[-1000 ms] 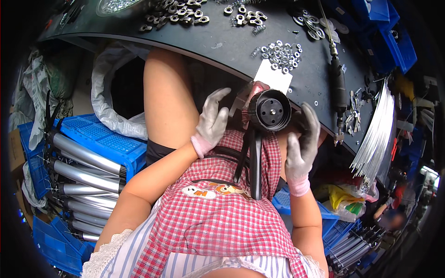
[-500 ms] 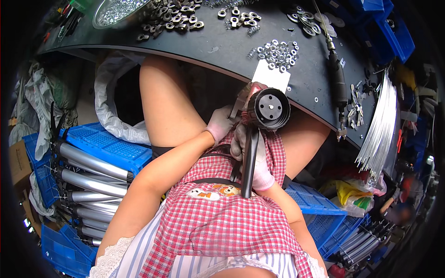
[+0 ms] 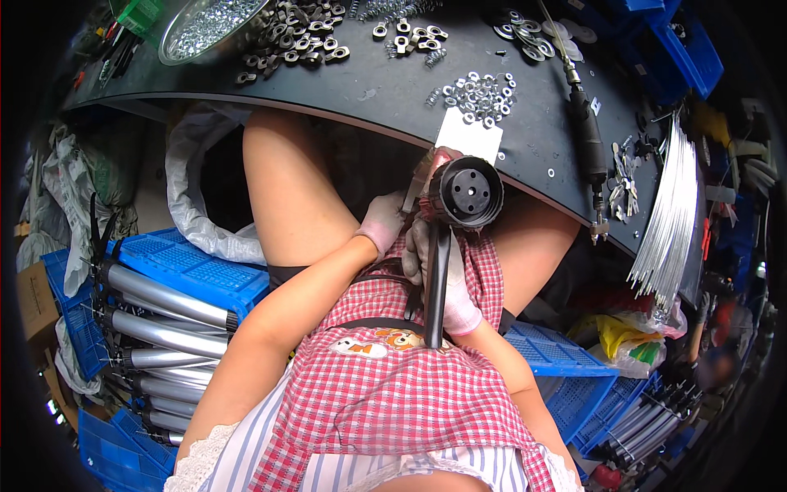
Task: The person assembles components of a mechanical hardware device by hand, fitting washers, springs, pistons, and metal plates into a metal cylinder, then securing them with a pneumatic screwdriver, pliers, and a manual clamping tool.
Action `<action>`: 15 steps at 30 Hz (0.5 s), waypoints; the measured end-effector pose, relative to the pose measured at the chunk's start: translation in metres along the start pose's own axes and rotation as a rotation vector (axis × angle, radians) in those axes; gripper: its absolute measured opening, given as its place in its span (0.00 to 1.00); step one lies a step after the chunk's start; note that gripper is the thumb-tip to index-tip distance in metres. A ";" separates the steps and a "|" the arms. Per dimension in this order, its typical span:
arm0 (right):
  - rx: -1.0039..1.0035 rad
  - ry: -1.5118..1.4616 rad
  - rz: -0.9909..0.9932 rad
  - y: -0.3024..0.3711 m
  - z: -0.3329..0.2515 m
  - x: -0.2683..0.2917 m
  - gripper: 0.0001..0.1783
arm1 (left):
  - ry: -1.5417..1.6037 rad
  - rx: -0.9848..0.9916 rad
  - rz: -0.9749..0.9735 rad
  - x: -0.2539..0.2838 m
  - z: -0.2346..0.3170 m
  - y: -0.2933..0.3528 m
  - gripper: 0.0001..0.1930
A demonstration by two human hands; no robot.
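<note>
A black round cap (image 3: 466, 193) with several holes faces up in front of my lap, at the table's edge. It belongs to a part with a reddish-brown, worn-looking piece (image 3: 443, 156) behind it and a long black lever (image 3: 437, 295) pointing down toward my apron. My right hand (image 3: 443, 262), in a pale glove with grey fingers, is closed around the lever just below the cap. My left hand (image 3: 384, 220), gloved too, is at the left side of the part; its fingertips are mostly hidden behind it. A white card (image 3: 469, 135) lies at the edge just beyond.
Nuts (image 3: 479, 97), springs (image 3: 393, 8), metal links (image 3: 303, 33) and washers (image 3: 525, 34) lie on the dark table (image 3: 361, 94). An air screwdriver (image 3: 592, 139) and thin metal rods (image 3: 668, 217) are at right. Blue crates (image 3: 193, 262) with silver tubes (image 3: 164, 287) flank me.
The view has shifted slightly, so the table and the part appear a little further left. The bright spot in the cap's centre now looks darker. Both hands keep nearly the same hold.
</note>
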State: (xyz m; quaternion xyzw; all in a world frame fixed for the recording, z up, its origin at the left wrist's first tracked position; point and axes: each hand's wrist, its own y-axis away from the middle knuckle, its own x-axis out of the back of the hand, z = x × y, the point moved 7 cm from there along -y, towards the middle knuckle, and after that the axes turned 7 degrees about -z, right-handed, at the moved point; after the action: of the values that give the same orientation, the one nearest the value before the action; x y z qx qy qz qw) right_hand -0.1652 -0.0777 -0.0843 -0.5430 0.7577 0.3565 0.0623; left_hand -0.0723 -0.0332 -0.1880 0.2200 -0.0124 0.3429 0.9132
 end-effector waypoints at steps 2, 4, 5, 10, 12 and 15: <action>0.014 -0.037 -0.018 -0.003 0.006 0.001 0.11 | -0.111 0.002 -0.005 -0.006 -0.033 -0.008 0.11; 0.016 -0.039 -0.003 -0.005 0.006 0.003 0.12 | -0.227 0.000 -0.024 -0.008 -0.029 -0.010 0.11; 0.014 -0.041 0.010 -0.006 0.006 0.004 0.13 | -0.141 0.033 -0.032 -0.008 -0.032 -0.009 0.12; 0.038 0.049 0.027 -0.003 0.000 0.003 0.14 | -0.016 0.011 -0.011 -0.004 -0.008 -0.002 0.14; 0.017 0.042 0.027 -0.002 -0.002 0.004 0.14 | 0.218 0.021 -0.005 -0.004 -0.005 0.000 0.14; -0.037 0.134 -0.032 0.001 -0.009 -0.003 0.16 | 0.303 0.027 -0.006 -0.005 -0.018 -0.004 0.15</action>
State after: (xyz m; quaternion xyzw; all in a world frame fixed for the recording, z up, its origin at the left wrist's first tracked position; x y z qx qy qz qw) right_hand -0.1625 -0.0808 -0.0763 -0.5788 0.7447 0.3322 0.0073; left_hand -0.0753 -0.0317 -0.2066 0.1782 0.1307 0.3696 0.9025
